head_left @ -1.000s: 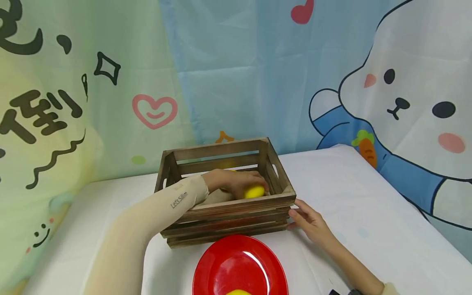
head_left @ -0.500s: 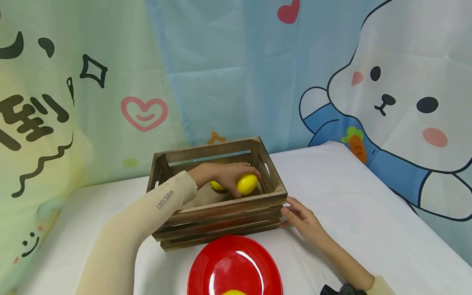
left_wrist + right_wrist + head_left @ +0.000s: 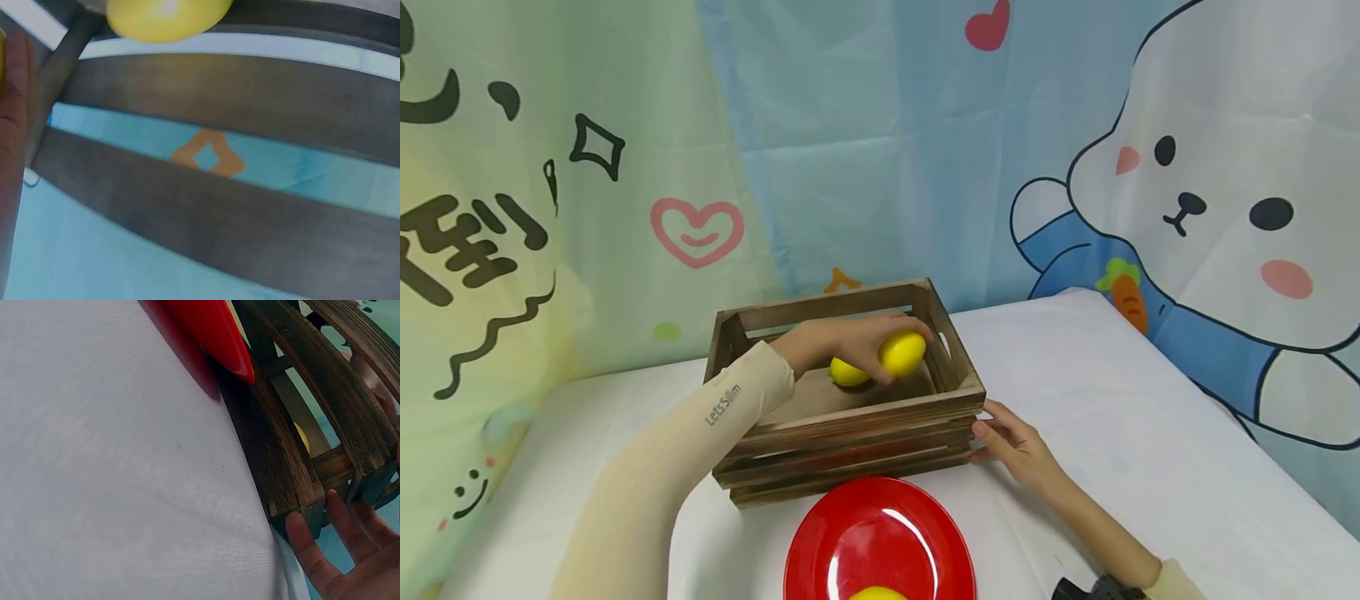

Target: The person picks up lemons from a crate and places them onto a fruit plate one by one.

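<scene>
My left hand [image 3: 850, 337] reaches into the wooden slatted crate [image 3: 850, 429] and grips a yellow lemon [image 3: 904, 353] between thumb and fingers, raised above the crate floor. Below that hand a second lemon [image 3: 846, 373] lies inside the crate, partly covered by the hand. In the left wrist view this second lemon [image 3: 169, 17] shows at the top, while only a sliver of the held one appears at the left edge. Outside, my right hand [image 3: 1022, 446] touches the crate's front right corner with extended fingers [image 3: 306, 540], seen close up in the right wrist view.
A red plate [image 3: 880, 492] sits in front of the crate, with another lemon [image 3: 877, 593] on it, cut off by the frame. White cloth [image 3: 1135, 433] covers the table. A printed curtain [image 3: 850, 167] hangs right behind the crate.
My left hand has lifted the lemon from low in the crate, uncovering more of the second lemon. My right hand stays at the crate's corner. The head view has shifted slightly.
</scene>
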The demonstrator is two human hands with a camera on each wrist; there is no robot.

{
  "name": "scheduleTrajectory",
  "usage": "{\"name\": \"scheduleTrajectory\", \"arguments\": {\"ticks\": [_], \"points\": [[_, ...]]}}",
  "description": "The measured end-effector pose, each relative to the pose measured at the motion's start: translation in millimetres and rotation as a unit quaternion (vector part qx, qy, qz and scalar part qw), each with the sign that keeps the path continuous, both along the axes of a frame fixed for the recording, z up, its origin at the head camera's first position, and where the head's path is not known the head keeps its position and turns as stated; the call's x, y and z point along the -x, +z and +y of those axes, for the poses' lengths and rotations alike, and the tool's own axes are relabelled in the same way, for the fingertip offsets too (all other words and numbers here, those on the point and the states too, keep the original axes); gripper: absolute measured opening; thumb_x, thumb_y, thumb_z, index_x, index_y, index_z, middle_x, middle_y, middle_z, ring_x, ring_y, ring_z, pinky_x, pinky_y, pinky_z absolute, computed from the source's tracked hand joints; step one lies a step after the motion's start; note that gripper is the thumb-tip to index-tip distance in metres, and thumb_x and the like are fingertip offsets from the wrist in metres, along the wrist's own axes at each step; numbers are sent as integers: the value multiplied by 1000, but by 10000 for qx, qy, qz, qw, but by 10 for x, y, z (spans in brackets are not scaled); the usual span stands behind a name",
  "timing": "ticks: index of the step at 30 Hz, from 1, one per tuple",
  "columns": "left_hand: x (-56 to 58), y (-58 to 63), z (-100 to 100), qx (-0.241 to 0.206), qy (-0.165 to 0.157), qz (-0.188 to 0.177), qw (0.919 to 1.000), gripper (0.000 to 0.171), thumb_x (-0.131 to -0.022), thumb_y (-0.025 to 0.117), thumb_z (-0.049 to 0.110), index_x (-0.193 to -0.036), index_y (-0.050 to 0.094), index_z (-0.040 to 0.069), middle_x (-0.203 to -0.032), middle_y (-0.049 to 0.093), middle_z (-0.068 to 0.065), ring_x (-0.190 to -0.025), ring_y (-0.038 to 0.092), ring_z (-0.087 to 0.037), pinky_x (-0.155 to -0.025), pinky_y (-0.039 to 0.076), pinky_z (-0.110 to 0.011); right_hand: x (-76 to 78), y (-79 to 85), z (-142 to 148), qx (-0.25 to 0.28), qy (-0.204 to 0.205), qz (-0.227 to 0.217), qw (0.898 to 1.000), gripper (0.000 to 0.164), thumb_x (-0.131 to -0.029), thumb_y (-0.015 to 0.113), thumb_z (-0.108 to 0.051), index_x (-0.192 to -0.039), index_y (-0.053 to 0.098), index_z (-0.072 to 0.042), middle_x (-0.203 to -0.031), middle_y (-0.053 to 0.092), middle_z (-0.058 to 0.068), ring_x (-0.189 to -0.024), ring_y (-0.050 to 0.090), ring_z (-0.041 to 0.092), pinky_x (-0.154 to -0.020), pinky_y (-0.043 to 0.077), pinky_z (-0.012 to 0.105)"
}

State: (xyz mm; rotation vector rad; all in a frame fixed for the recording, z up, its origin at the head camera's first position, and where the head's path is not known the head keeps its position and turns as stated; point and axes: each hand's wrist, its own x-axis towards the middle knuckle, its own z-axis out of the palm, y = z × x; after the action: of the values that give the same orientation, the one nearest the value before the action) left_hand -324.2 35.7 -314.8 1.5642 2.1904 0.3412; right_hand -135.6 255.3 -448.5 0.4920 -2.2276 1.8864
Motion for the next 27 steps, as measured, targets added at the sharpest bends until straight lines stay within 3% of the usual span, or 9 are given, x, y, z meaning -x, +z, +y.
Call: {"name": "scheduleTrajectory", "arguments": {"ticks": [4, 6, 8, 11, 17, 27], "points": [[-40, 133, 14, -107, -36, 219, 9997, 70, -80, 70, 12, -143, 41, 14, -134, 44, -9, -115, 43, -22, -93, 44, -35, -12, 2, -3, -55, -72, -17, 10000, 54, -100, 50, -2, -126, 50, -50, -109, 62, 20, -74, 71, 22, -73, 58, 32], [-56, 200, 10, -194, -54, 209, 9996, 70, -80, 70, 12, -143, 40, 14, -137, 43, -9, -117, 43, -22, -95, 44, -35, -12, 8, -5, -79, -122, -31, 9999, 54, -100, 50, -3, -125, 49, -51, -109, 59, 28, -73, 71, 22, -73, 58, 30], [-62, 250, -4, -313, -80, 169, 9993, 70, -80, 69, 12, -144, 40, 14, -138, 42, -8, -117, 42, -22, -94, 44, -35, -4, 14, -3, -86, -117, -40, 9999, 54, -100, 50, -3, -127, 50, -50, -109, 59, 29, -73, 71, 22, -74, 58, 30], [-73, 306, -27, -476, -90, 88, 9988, 70, -79, 69, 13, -144, 40, 16, -137, 42, -7, -115, 42, -21, -91, 46, -34, 11, 23, 8, -93, -82, -24, 9999, 52, -101, 49, -3, -128, 50, -48, -108, 61, 21, -74, 71, 22, -74, 58, 30], [-92, 337, -93, -829, -100, 213, 9963, 69, -79, 69, 18, -143, 42, 18, -138, 41, -5, -115, 43, -19, -89, 47, -34, 42, 22, 18, -46, 60, 104, 9999, 53, -100, 49, 0, -129, 52, -44, -107, 63, -9, -77, 71, 20, -72, 58, 33], [-257, 452, -215, -1162, -167, 256, 9928, 68, -80, 69, 18, -142, 43, 13, -138, 42, -7, -110, 48, -19, -86, 50, -33, 40, -37, 10, 103, 90, 112, 9998, 55, -99, 50, 1, -129, 51, -45, -107, 62, -13, -80, 69, 15, -70, 58, 32]]}}
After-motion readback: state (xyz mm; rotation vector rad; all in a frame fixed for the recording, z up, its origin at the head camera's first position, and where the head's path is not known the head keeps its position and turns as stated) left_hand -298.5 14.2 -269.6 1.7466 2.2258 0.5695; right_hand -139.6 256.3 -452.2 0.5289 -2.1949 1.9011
